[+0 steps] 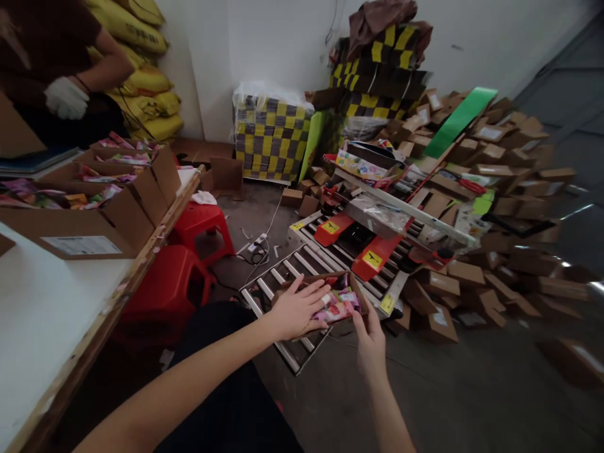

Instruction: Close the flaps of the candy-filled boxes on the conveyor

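A small open cardboard box [360,290] is in front of me, over the near end of the roller conveyor; whether it rests on the rollers I cannot tell. Colourful snack packets [336,306], pink, purple and green, fill it. My left hand [298,309] lies flat across the packets on the box's left side, fingers stretched out. At the right end, my right hand [371,340] grips the box wall, thumb on the near side and fingers partly hidden behind it.
A carton sealing machine [358,236] stands beyond the roller conveyor [264,286]. Closed cartons [472,289] are heaped at right. On the left, a white table [56,302] bears open boxes [136,211] of packets, above red stools [158,289]. A co-worker's gloved hand [67,99] shows top left.
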Motion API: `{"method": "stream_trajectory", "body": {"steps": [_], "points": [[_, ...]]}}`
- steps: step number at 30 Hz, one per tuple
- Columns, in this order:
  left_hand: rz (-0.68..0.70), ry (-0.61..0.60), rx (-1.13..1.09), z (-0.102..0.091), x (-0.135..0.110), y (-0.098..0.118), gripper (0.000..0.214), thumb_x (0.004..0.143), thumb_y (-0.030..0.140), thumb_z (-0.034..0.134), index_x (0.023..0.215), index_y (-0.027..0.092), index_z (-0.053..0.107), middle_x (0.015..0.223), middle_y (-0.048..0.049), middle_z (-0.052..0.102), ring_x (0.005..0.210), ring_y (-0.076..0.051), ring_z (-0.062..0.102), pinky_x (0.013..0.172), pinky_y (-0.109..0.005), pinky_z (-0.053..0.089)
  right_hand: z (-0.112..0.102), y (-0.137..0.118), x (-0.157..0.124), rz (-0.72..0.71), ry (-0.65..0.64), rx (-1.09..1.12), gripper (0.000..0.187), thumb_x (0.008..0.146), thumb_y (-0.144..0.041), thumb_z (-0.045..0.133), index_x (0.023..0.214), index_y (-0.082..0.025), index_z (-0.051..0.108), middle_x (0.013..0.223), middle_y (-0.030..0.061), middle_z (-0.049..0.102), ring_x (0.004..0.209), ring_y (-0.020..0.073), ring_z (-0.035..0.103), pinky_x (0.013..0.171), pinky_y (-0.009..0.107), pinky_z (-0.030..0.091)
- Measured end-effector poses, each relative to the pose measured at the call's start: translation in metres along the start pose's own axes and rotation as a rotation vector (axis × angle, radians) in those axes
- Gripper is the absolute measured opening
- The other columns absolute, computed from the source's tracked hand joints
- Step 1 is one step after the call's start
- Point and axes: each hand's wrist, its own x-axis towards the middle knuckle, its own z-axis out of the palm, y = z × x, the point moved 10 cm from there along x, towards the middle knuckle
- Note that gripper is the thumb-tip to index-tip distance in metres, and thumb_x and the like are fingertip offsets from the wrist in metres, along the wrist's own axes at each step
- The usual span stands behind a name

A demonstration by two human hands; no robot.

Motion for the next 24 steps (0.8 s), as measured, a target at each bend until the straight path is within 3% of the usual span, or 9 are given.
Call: {"method": "stream_trajectory", "body": {"steps": [5,8,11,14,16,18,21,24], "points": [[-0.062,-0.042,-0.04,0.037,0.01,-0.021,0.052,0.091,0.044,0.041,0.131,0.013,0.047,0.139,-0.0154,0.046,0.134,-0.024,0.036,0.114,-0.041,0.014,0.002,0.002,0.02,-0.027,-0.145,-0.058,0.05,0.072,-0.051,0.064,0.108,-0.017,0.063,0.12,0.0136,0.062,0.111,0.0272,0.057,0.095,0.044,0.046],[-0.093,-0.048,-0.123,0.044,0.011,-0.03,0.052,0.089,0.044,0.042,0.132,0.013,0.046,0.138,-0.0158,0.047,0.131,-0.026,0.04,0.113,-0.042,0.019,0.012,-0.003,0.034,-0.06,-0.314,-0.171,0.041,0.07,-0.051,0.066,0.095,-0.018,0.069,0.116,0.0137,0.064,0.107,0.0281,0.06,0.088,0.043,0.049],[-0.142,-0.051,-0.24,0.037,0.013,-0.042,0.06,0.083,0.045,0.05,0.134,0.013,0.043,0.139,-0.0171,0.046,0.13,-0.029,0.041,0.109,-0.044,0.027,0.027,-0.013,0.044,-0.137,-0.443,-0.362,0.04,0.073,-0.054,0.062,0.091,-0.019,0.07,0.104,0.0115,0.069,0.097,0.0259,0.063,0.084,0.041,0.049],[-0.214,-0.007,-0.498,0.023,0.013,-0.06,0.072,0.077,0.041,0.058,0.14,0.017,0.035,0.135,-0.0144,0.051,0.12,-0.03,0.052,0.096,-0.04,0.043,0.035,-0.019,0.054,-0.197,-0.406,-0.511,0.047,0.076,-0.063,0.051,0.08,-0.02,0.071,0.089,0.0091,0.069,0.086,0.0237,0.063,0.079,0.037,0.049],[-0.213,0.083,-0.707,0.01,0.011,-0.063,0.06,0.083,0.036,0.051,0.139,0.022,0.036,0.128,-0.0107,0.058,0.106,-0.026,0.061,0.086,-0.036,0.049,0.04,-0.015,0.06,-0.196,-0.356,-0.582,0.051,0.076,-0.066,0.048,0.071,-0.02,0.068,0.079,0.0078,0.067,0.078,0.0225,0.062,0.073,0.035,0.048],[-0.198,0.207,-0.773,-0.007,0.005,-0.059,0.047,0.088,0.033,0.042,0.134,0.023,0.042,0.122,-0.0094,0.062,0.101,-0.022,0.063,0.084,-0.035,0.05,0.045,-0.008,0.065,-0.182,-0.309,-0.655,0.051,0.073,-0.068,0.051,0.063,-0.02,0.064,0.069,0.0057,0.061,0.069,0.021,0.058,0.067,0.034,0.046],[-0.199,0.325,-0.479,-0.028,-0.006,-0.043,0.052,0.083,0.042,0.054,0.13,0.021,0.046,0.128,-0.0122,0.055,0.118,-0.027,0.051,0.101,-0.044,0.038,0.052,-0.002,0.07,-0.16,-0.25,-0.767,0.045,0.068,-0.063,0.06,0.056,-0.02,0.059,0.065,0.0038,0.056,0.069,0.0211,0.054,0.068,0.035,0.043],[-0.383,0.333,-0.095,-0.034,-0.015,-0.044,0.083,0.062,0.05,0.076,0.13,0.015,0.044,0.13,-0.0182,0.049,0.123,-0.036,0.041,0.106,-0.056,0.025,0.054,-0.007,0.067,-0.159,-0.165,-0.846,0.038,0.069,-0.057,0.065,0.071,-0.019,0.063,0.085,0.0099,0.06,0.089,0.0293,0.054,0.079,0.043,0.04]]}}
